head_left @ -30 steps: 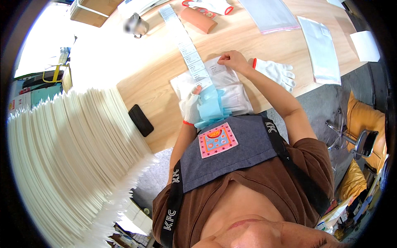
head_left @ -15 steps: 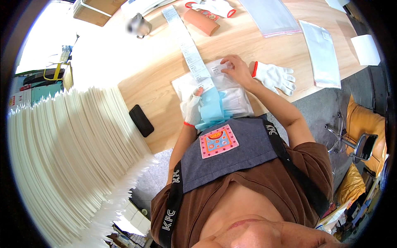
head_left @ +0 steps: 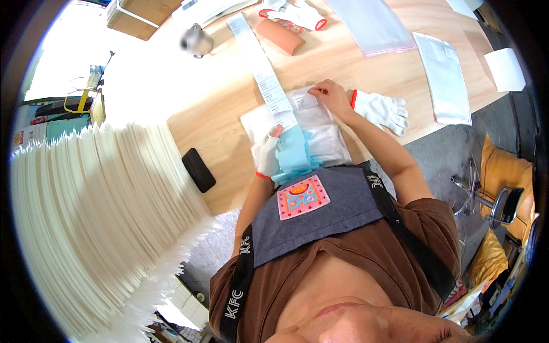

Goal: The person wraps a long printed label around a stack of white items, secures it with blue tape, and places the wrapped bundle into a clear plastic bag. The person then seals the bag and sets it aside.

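Observation:
A stack of clear plastic bags lies on the table close in front of me, and the top one bears a small white label. A long strip of white printed labels runs from the far side down to my left hand, which wears a white fingerless-thumb glove. Its bare thumb presses on the strip's near end, where pale blue backing paper curls down toward my apron. My right hand is bare, its fingertips pinched together at the top bag's far right corner.
Beside my right wrist lies a white glove. A black phone and a tall stack of white sheets are at the left. Farther off are a brown roll, a cup, a carton and flat bag packs.
My right hand has moved from beside the label to the top bag's far right corner, its fingers closing there. My left hand stays on the label strip.

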### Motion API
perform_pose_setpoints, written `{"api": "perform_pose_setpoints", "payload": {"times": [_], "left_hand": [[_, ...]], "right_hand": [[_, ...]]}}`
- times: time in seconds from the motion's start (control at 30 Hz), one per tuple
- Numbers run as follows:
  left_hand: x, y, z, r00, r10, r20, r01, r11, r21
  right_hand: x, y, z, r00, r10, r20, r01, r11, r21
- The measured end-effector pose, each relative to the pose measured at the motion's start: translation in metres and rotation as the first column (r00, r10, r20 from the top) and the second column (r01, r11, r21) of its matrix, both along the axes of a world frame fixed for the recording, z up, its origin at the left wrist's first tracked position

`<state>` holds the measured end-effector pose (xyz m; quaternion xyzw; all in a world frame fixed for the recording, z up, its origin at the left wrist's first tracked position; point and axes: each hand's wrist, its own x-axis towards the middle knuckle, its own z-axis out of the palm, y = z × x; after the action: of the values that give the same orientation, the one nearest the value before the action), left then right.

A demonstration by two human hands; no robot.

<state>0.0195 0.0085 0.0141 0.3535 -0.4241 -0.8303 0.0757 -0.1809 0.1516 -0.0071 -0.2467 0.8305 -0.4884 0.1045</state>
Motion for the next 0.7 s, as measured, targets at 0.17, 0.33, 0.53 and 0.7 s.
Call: {"api": "perform_pose_setpoints", "payload": {"times": [0.17,0.33,0.53,0.7], "left_hand": [[0.001,0.006,0.023,0.999,0.050,0.005,-0.050,0.999,0.018],[0.005,-0.001,0.033,0.983,0.099,-0.155,-0.070,0.981,0.183],[0.006,-0.008,0.083,0.956,0.038,-0.291,-0.015,0.997,0.081],[-0.001,-0.007,0.025,0.994,-0.089,-0.061,0.076,0.978,-0.192]], "right_hand": [[0.002,0.000,0.021,0.991,0.002,0.131,-0.003,1.000,0.010],[0.004,0.006,0.047,0.988,0.056,0.140,-0.060,0.998,0.020],[0.030,0.043,0.070,0.668,0.741,0.069,-0.726,0.669,-0.157],[0.039,0.054,0.074,0.505,0.717,0.481,-0.791,0.607,-0.074]]}}
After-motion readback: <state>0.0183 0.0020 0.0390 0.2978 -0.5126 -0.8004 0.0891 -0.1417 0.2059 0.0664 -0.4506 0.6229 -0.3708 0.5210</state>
